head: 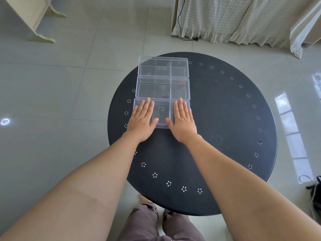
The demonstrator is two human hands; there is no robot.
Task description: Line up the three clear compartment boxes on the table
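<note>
Three clear compartment boxes stand in a column on the round black table (217, 129), long sides touching. The far box (163, 66) is nearest the table's back edge, the middle box (162, 88) has a small red mark in its right compartment, and the near box (161, 113) lies under my hands. My left hand (141, 119) rests flat on the near box's left part, fingers together and pointing away. My right hand (182, 119) lies flat on its right part. Neither hand grips anything.
The boxes sit left of the table's centre, with the black top to their right and front. Around the table is a tiled floor. A curtain (243, 18) hangs at the back right, a white stand (34, 18) at the back left, a bag (315, 192) at the right edge.
</note>
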